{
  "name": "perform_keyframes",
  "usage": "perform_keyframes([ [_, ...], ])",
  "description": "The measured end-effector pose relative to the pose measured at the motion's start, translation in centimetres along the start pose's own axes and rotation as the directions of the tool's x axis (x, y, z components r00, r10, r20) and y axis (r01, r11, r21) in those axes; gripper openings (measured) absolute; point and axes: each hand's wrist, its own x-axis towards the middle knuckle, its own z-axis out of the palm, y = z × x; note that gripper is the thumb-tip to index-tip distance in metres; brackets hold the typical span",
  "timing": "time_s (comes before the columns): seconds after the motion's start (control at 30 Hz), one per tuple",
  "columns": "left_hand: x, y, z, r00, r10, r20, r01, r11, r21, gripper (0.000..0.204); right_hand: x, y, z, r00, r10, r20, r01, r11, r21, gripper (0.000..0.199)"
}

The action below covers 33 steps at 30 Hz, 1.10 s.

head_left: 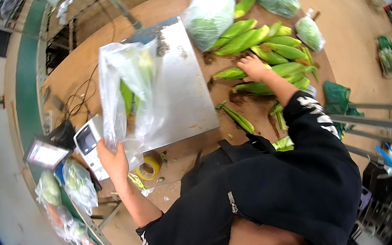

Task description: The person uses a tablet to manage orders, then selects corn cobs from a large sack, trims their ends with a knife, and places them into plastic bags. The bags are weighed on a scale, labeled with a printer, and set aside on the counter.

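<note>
My left hand (111, 158) is closed on the near edge of a clear plastic bag (112, 94). The bag lies on a metal weighing platform (182, 94), with green ears of corn (127, 98) showing through it. On the right, my right hand (253, 69) curls its fingers over an ear of corn (230, 74) in a loose pile of husked-on corn (288, 52). The ear is partly hidden beneath the hand. A white scale display unit (91, 144) stands beside my left hand, and a yellow tape roll (148, 168) lies near the platform's front edge.
Filled plastic bags (212, 16) crowd the table's far side. A small wrapped vegetable (309, 34) sits at the right edge. A lit screen (46, 152) and bagged vegetables (79, 185) are at left. Metal rails (379, 120) and a green bag (337, 98) stand at right.
</note>
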Motion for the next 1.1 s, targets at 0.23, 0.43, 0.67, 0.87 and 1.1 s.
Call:
perform_keyframes([
  [0.23,-2.9,6.0,-0.8,0.963,-0.263,0.055,0.188,0.516,-0.836,0.031,-4.2,-9.9,-14.0,0.927,-0.353,0.125,-0.068,0.172,0.983,0.076],
  [0.43,-4.2,10.3,0.0,0.994,-0.106,-0.027,0.040,0.580,-0.814,0.037,6.0,-24.4,-14.1,0.917,-0.359,0.175,-0.318,-0.390,0.864,0.069],
  [0.67,-8.0,6.9,1.3,0.991,-0.133,-0.001,0.075,0.564,-0.822,0.057,1.9,-18.9,-7.3,0.870,0.181,-0.459,0.250,0.639,0.727,0.032],
  [0.87,-8.1,6.8,1.6,0.983,-0.163,0.082,0.160,0.545,-0.823,0.060,-6.4,-5.4,1.8,0.935,0.326,0.142,-0.295,0.934,-0.203,0.065],
  [1.1,-8.3,3.9,2.9,0.992,-0.070,-0.101,0.014,0.881,-0.472,0.054,-6.3,-7.3,-10.1,0.984,0.143,-0.109,-0.046,0.785,0.618,0.061],
])
